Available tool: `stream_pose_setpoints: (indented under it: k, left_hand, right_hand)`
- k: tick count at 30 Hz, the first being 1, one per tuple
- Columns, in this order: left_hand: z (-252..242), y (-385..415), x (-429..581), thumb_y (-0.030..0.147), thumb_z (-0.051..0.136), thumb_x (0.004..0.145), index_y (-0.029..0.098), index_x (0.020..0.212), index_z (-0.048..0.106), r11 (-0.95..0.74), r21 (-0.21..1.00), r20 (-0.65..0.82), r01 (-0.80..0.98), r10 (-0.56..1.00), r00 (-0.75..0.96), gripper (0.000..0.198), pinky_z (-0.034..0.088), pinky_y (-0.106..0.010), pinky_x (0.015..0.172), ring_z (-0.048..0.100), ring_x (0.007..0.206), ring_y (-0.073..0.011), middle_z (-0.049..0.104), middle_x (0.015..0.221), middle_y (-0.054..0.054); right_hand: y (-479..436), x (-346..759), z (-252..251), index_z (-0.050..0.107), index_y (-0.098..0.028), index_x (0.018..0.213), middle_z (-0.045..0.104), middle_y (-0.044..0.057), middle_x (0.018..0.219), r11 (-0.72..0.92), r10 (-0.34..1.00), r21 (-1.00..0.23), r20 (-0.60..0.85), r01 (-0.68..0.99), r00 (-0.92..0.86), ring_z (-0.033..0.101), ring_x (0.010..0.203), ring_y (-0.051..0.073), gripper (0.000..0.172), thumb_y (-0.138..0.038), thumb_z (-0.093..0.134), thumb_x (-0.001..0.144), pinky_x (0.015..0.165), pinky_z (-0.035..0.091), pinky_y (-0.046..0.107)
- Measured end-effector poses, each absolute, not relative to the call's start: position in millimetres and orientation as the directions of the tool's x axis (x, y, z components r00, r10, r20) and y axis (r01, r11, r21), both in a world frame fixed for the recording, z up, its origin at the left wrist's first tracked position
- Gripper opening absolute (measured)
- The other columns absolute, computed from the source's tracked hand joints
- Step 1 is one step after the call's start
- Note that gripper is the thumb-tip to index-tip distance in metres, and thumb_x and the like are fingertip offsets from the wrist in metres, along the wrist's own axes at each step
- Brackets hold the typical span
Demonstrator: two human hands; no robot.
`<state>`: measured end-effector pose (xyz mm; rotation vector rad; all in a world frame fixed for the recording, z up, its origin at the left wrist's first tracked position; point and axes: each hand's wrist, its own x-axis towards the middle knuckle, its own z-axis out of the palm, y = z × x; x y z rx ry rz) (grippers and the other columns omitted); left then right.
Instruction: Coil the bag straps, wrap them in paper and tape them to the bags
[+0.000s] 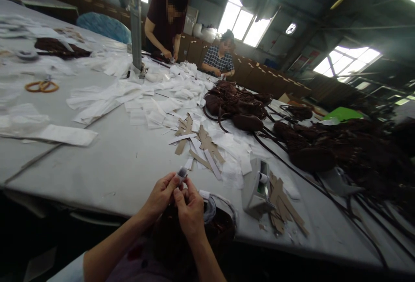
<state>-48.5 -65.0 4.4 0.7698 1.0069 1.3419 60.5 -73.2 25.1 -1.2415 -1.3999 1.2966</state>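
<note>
My left hand (159,196) and my right hand (190,210) meet at the near edge of the grey table (123,165). Both pinch a small white tag (181,173) that sticks up between the fingertips. Under my hands, partly on my lap, lies a dark brown bag (207,230) with a pale cord or strap (210,206) looped on it. What the fingers do to the tag is too small to make out.
A white tape dispenser (256,187) stands right of my hands among brown card strips (285,208). White paper slips (155,96) litter the table's middle. Brown bags (240,105) pile at right. Two people (165,18) work at the far side beside a pole (135,18).
</note>
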Motion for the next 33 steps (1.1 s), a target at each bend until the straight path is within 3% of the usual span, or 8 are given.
stream_pose_setpoints:
  k: [5,7,11,14,22,26,29,33]
  left_hand:
    - [4.8,-66.8,-46.8,0.052,0.059,0.082,0.017,0.091,0.055,0.164,0.896,-0.159,-0.412,0.986,0.046,0.036,0.024,-0.015,0.030,0.034,0.034,-0.0022,0.054,0.067,0.005]
    - [2.2,-67.6,-45.5,0.051,0.058,0.083,0.018,0.091,0.054,0.164,0.880,-0.157,-0.446,0.986,0.052,0.035,0.021,-0.015,0.029,0.030,0.031,-0.0008,0.054,0.067,0.005]
    - [-3.2,-67.6,-48.6,0.053,0.061,0.081,0.017,0.094,0.056,0.172,0.851,-0.176,-0.496,0.984,0.040,0.038,0.029,-0.014,0.034,0.042,0.041,-0.0037,0.057,0.071,0.002]
    - [-6.5,-65.9,-54.8,0.052,0.062,0.081,0.016,0.099,0.058,0.228,0.823,-0.199,-0.520,0.974,0.112,0.041,0.026,-0.014,0.035,0.041,0.043,-0.0037,0.055,0.066,0.002]
    - [-15.4,-60.6,-62.8,0.049,0.067,0.078,0.020,0.112,0.056,0.304,0.782,-0.264,-0.545,0.952,0.152,0.047,0.024,-0.012,0.034,0.031,0.040,-0.0013,0.048,0.064,0.007]
    - [-15.8,-59.9,-60.3,0.049,0.067,0.078,0.018,0.108,0.055,0.313,0.767,-0.259,-0.560,0.950,0.177,0.045,0.022,-0.011,0.033,0.031,0.037,-0.0001,0.054,0.065,0.005]
    - [-16.6,-58.3,-54.4,0.047,0.068,0.078,0.018,0.101,0.053,0.264,0.724,-0.250,-0.637,0.961,0.114,0.040,0.020,-0.011,0.030,0.028,0.033,0.0005,0.054,0.061,0.007]
    - [-19.0,-55.2,-47.7,0.049,0.070,0.074,0.017,0.086,0.052,0.343,0.607,-0.352,-0.717,0.925,0.145,0.039,0.026,-0.013,0.027,0.025,0.028,-0.0007,0.048,0.052,0.009]
  right_hand:
    - [-84.5,61.7,24.2,0.019,-0.009,0.148,0.058,-0.004,0.058,-0.107,0.961,-0.993,-0.116,0.048,-0.252,0.050,0.049,0.011,0.076,-0.038,0.055,0.087,0.049,0.044,0.021]
    - [-88.0,60.0,23.0,0.015,-0.010,0.149,0.059,-0.003,0.058,-0.118,0.961,-0.993,-0.118,0.018,-0.251,0.050,0.048,0.011,0.077,-0.038,0.053,0.088,0.047,0.043,0.021]
    - [-85.1,61.0,25.1,0.022,-0.012,0.146,0.052,-0.008,0.046,-0.155,0.940,-0.987,-0.136,-0.037,-0.314,0.040,0.036,0.008,0.072,-0.037,0.054,0.086,0.039,0.036,0.018]
    - [-79.3,64.8,28.1,0.033,-0.014,0.141,0.049,-0.010,0.042,-0.104,0.933,-0.993,-0.115,0.051,-0.342,0.037,0.032,0.008,0.063,-0.034,0.053,0.085,0.036,0.031,0.018]
    - [-77.1,63.5,25.0,0.050,-0.014,0.134,0.067,0.006,0.064,0.195,0.967,-0.882,0.098,0.430,-0.237,0.054,0.045,0.015,0.051,-0.031,0.052,0.086,0.047,0.041,0.024]
    - [-73.6,60.3,21.1,0.046,-0.015,0.134,0.058,-0.003,0.049,-0.051,0.957,-0.985,-0.096,0.167,-0.274,0.044,0.033,0.011,0.053,-0.033,0.051,0.085,0.037,0.037,0.020]
    - [-70.2,55.5,18.5,0.043,-0.013,0.134,0.048,-0.010,0.041,-0.244,0.920,-0.964,-0.197,-0.104,-0.338,0.033,0.028,0.007,0.059,-0.033,0.055,0.080,0.032,0.029,0.015]
    - [-72.0,51.0,15.0,0.046,-0.010,0.132,0.058,-0.004,0.052,-0.238,0.956,-0.954,-0.196,-0.182,-0.220,0.039,0.036,0.007,0.061,-0.031,0.059,0.076,0.036,0.033,0.016]
